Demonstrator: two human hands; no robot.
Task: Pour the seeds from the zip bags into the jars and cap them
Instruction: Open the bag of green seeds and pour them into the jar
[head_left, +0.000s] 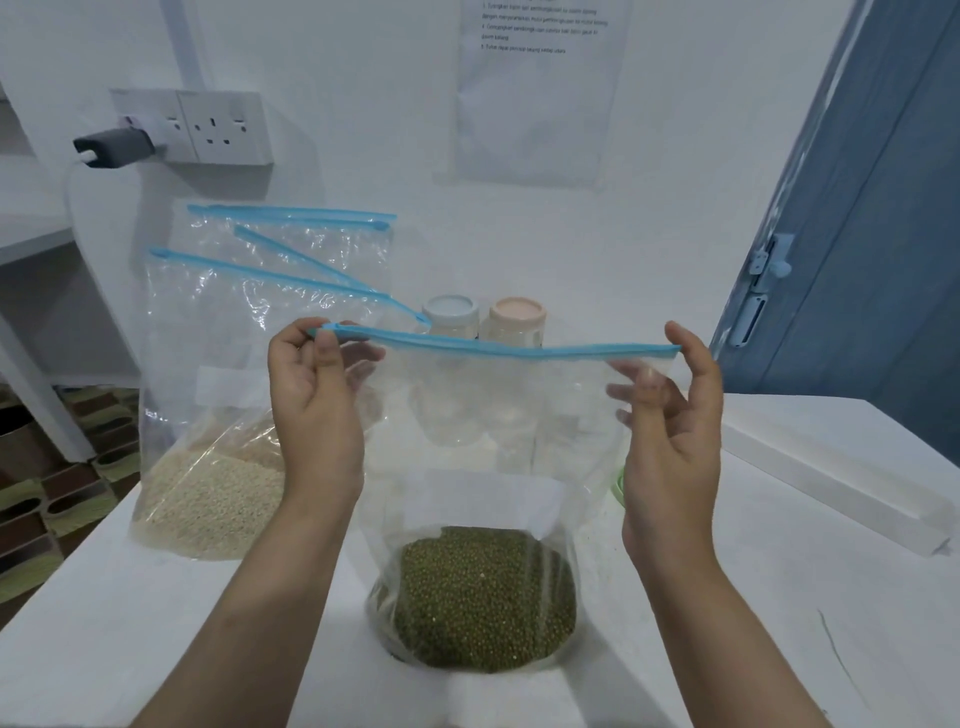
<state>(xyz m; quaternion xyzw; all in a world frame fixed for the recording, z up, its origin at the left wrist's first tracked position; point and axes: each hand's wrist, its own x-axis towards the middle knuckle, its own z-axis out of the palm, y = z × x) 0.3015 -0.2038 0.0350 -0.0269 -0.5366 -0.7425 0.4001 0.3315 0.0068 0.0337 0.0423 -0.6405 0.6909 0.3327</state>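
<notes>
A clear zip bag (488, 441) with a blue zip strip stands upright on the white table, holding green seeds (488, 597) at its bottom. My left hand (311, 400) pinches the strip's left end and my right hand (670, 415) pinches its right end, stretching the top taut. The zip looks closed. Behind the bag stand two clear jars, one with a pale blue lid (451, 310) and one with a peach lid (518, 313), both capped. To the left, more zip bags (234, 322) lean against the wall, the front one holding pale seeds (208, 499).
The white table (779, 597) has a raised white block (831, 467) at the right. A green object (617, 488) peeks out behind my right wrist. A wall socket with a plugged charger (114, 143) is upper left, a blue door (857, 234) at right, patterned floor at left.
</notes>
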